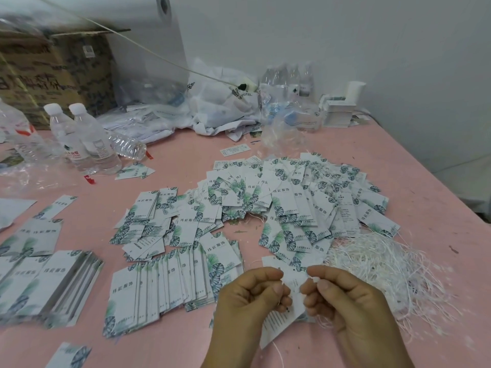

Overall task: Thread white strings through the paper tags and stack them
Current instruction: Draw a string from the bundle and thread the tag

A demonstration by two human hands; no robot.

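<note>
Presently, both hands work low at the near edge of a pink desk (398,160). The left hand (247,301) and right hand (353,304) have fingers curled, pinching one flat white paper tag (281,317) between them; the tag hangs tilted, its printed face down-left. A thin white string (277,351) trails below the tag. Just right of the hands lies a loose, tangled heap of strings (377,264). Beyond the hands, leaf-printed rectangular tags (292,203) spread in a broad scatter; a fanned stack of tags (164,282) lies just left. Clear plastic bottles (87,139), a cardboard box (53,73) and crumpled plastic bags (220,102) stand well apart at the far side.
</note>
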